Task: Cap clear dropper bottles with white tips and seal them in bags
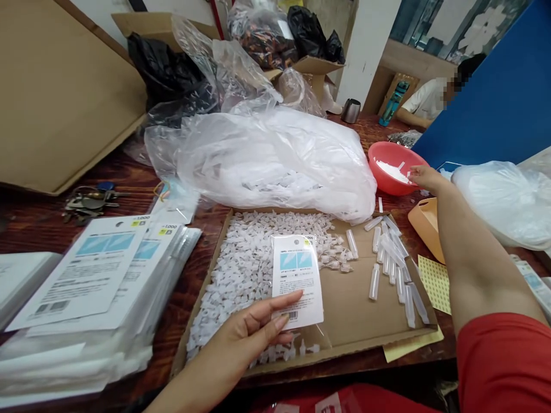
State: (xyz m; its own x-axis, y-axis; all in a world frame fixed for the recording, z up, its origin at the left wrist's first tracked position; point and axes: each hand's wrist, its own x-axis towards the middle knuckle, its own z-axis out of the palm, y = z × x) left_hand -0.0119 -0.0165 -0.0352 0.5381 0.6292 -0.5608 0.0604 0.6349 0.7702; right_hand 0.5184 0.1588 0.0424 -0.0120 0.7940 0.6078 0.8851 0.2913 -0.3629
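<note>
right fingertips: dipped into the red bowl [390, 166], tips of the right hand [424, 176] hidden behind its rim
left hand [253, 332]: covers the lower left corner of the white packet [297, 281]
packet print: too small to read
stack of packets [86, 298]: cut off by the left edge
keys [88, 199]: partly under the cardboard sheet [60, 86]
seated person [430, 97]: face blurred, body half behind the blue panel [495, 97]

left hand [249, 335] on packet [298, 279], right hand [424, 176] at bowl [390, 156]

Bright even light, soft shadows; wide-angle edge distortion
</note>
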